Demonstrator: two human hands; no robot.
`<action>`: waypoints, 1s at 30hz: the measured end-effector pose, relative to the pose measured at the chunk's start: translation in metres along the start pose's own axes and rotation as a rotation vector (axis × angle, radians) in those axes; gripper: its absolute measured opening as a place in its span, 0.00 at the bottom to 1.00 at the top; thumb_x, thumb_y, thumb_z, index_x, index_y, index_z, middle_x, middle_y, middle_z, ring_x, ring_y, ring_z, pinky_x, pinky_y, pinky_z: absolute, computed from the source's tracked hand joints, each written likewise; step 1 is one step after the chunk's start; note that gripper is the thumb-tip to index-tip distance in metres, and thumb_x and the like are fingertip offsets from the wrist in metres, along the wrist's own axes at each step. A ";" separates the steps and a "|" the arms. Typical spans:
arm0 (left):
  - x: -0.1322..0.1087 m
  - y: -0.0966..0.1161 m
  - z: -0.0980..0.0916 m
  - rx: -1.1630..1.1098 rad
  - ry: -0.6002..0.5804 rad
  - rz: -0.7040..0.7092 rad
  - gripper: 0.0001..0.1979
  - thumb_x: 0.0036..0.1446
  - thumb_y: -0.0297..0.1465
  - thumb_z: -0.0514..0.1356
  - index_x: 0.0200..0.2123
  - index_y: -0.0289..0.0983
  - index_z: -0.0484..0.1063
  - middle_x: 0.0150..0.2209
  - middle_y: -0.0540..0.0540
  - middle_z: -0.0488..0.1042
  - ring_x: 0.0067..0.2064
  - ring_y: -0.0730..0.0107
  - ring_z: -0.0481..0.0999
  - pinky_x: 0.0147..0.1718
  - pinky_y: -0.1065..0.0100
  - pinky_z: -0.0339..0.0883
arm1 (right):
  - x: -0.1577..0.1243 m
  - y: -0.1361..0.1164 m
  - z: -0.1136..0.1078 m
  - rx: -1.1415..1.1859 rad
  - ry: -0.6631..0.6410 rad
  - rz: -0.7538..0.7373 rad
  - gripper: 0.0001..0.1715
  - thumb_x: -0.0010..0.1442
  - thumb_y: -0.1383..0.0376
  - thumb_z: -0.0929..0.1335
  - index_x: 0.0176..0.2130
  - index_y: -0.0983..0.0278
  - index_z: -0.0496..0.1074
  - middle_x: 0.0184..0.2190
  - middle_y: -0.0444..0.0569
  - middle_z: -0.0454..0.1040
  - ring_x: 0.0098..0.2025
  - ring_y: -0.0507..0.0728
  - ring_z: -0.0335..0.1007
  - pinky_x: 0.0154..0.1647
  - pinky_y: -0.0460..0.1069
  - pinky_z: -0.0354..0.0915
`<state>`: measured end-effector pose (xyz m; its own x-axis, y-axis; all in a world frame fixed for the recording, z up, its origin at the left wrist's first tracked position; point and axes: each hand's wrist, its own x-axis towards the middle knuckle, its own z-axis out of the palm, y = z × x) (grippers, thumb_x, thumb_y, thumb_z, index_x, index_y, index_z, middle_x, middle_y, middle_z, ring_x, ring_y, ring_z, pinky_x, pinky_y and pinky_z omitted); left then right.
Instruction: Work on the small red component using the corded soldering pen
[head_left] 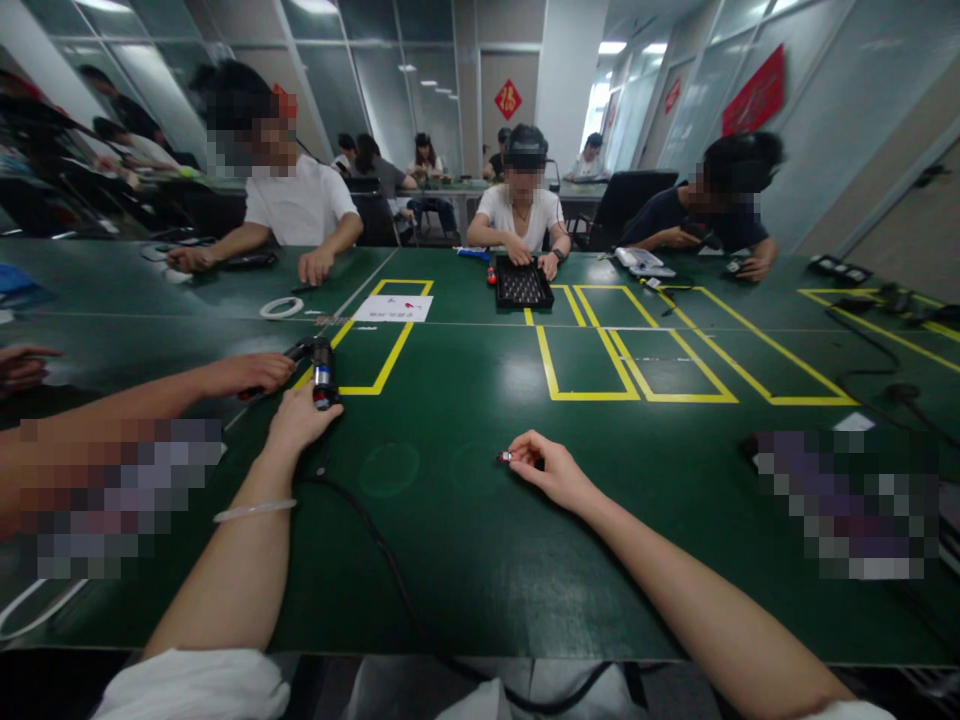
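Note:
My left hand (pixel 301 418) is at the left of the green table, closed on the lower end of a black cylindrical tool (pixel 322 365) with a silver-blue band. Its exact kind is unclear, and some of my fingers are hidden. A co-worker's hand (pixel 262 374) reaches in from the left, close beside the tool's top, at a dark part I cannot make out. Nearer the middle, my right hand (pixel 553 470) hovers low over the table. Between its thumb and fingertips it pinches a small red and silver piece (pixel 505 457).
A black cord (pixel 386 555) runs across the table toward me. Yellow tape outlines (pixel 592 397) and a printed sheet (pixel 394 308) lie ahead. Across the table, a person works over a black compartment tray (pixel 523 285). A white ring (pixel 282 307) lies at the left.

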<state>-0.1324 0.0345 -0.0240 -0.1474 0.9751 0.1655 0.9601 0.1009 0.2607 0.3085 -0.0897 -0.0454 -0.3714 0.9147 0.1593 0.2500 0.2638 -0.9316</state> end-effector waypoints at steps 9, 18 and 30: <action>-0.031 0.084 0.011 0.044 -0.055 0.141 0.34 0.50 0.42 0.59 0.58 0.32 0.61 0.49 0.34 0.67 0.50 0.49 0.70 0.48 0.58 0.66 | 0.000 -0.003 0.001 -0.029 0.013 -0.012 0.10 0.59 0.62 0.69 0.40 0.65 0.70 0.30 0.44 0.70 0.30 0.50 0.64 0.31 0.45 0.61; -0.099 0.180 0.026 -0.166 -0.184 0.568 0.36 0.52 0.37 0.59 0.64 0.39 0.53 0.55 0.40 0.62 0.53 0.56 0.68 0.49 0.61 0.67 | 0.001 0.000 0.000 -0.125 0.076 -0.055 0.07 0.58 0.64 0.69 0.38 0.64 0.69 0.29 0.43 0.70 0.30 0.51 0.65 0.33 0.45 0.63; -0.141 0.215 0.027 -0.271 -0.296 0.780 0.37 0.53 0.33 0.58 0.65 0.42 0.50 0.59 0.40 0.60 0.56 0.55 0.65 0.54 0.57 0.64 | 0.000 0.001 -0.002 -0.364 0.062 -0.094 0.07 0.56 0.66 0.70 0.34 0.63 0.66 0.25 0.41 0.68 0.27 0.51 0.63 0.30 0.45 0.59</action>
<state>0.1010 -0.0757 -0.0164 0.6317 0.7611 0.1470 0.6662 -0.6300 0.3990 0.3105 -0.0888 -0.0454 -0.3559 0.8953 0.2679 0.5232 0.4284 -0.7367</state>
